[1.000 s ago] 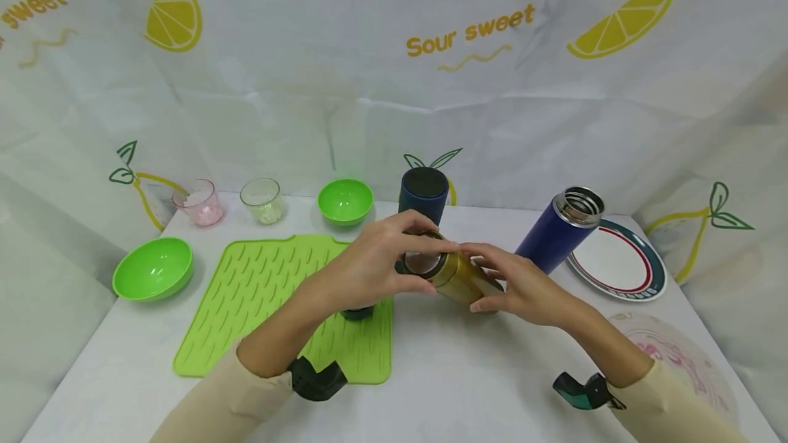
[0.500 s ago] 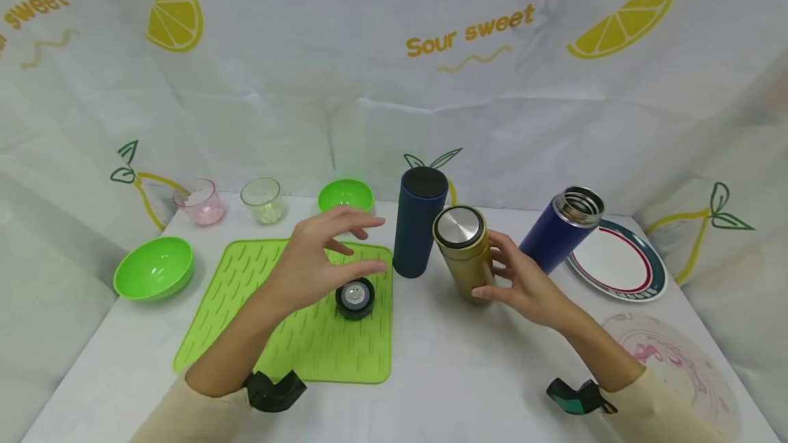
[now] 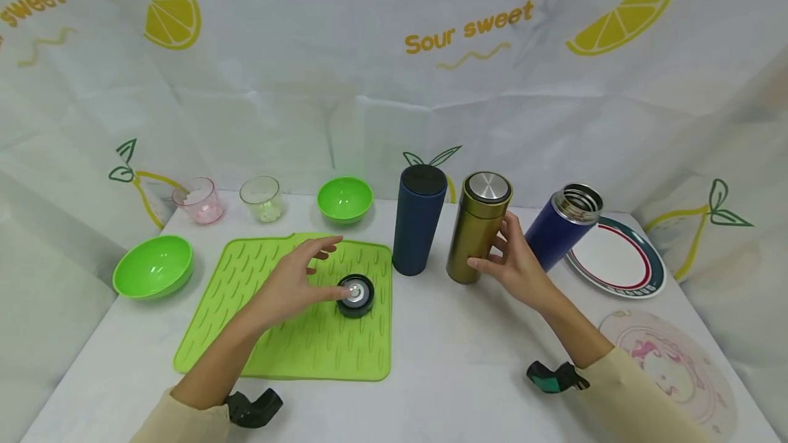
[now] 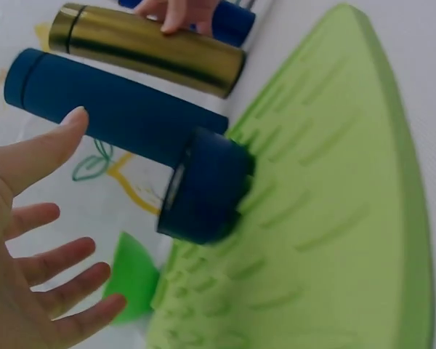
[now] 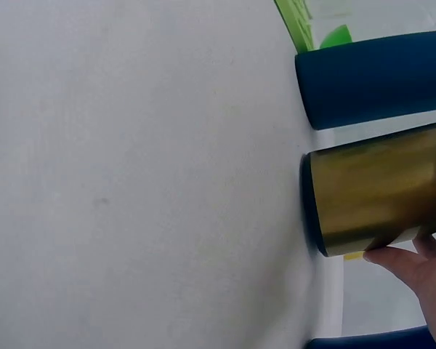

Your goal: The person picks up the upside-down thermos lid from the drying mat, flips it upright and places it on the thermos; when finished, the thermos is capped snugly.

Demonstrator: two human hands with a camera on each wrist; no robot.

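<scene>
A gold flask [image 3: 477, 231] with a steel cap stands upright on the white table, just right of a dark blue flask [image 3: 418, 224]. My right hand [image 3: 501, 251] grips the gold flask's lower body from the right; the right wrist view shows fingertips [image 5: 407, 262] on the gold flask [image 5: 378, 196]. A dark round lid [image 3: 355, 294] lies on the green ribbed mat [image 3: 277, 333]. My left hand [image 3: 326, 266] hovers over the mat just left of the lid, fingers spread and holding nothing. In the left wrist view the lid [image 4: 203, 187] sits beyond my open palm [image 4: 36, 247].
An uncapped blue flask [image 3: 560, 227] stands right of my right hand, beside a rimmed plate [image 3: 618, 258]. A pink patterned plate [image 3: 671, 361] lies at front right. Two green bowls [image 3: 152, 266] [image 3: 345, 199] and two small glasses [image 3: 198, 202] [image 3: 262, 199] sit at the back left.
My left hand came off the gold flask's top and dropped to the mat beside the lid. My right hand stood the flask upright and moved it back beside the dark blue flask.
</scene>
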